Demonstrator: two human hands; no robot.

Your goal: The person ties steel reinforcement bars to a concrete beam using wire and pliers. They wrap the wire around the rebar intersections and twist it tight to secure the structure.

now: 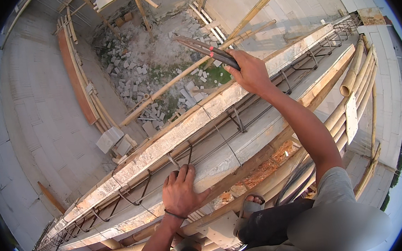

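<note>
My right hand (249,72) is closed round the dark handles of long-handled pincers (198,44). Red bands mark the handles, and the jaws point to the far left, above the far form board (222,98). My left hand (182,193) rests on the near form board (254,142), its thumb stretched to the right. Its fingertips lie at the trough between the boards, close to a bent steel stirrup (190,153). Long steel rods and several stirrups (238,120) run along this trough. A thin wire (220,135) crosses over both boards.
Below the far board is a deep walled room with broken block rubble (136,78) and a slanting bamboo pole (183,75). Bamboo poles (347,118) run along my near side. My sandalled foot (252,204) stands on the scaffold, with brickwork (279,154) beside it.
</note>
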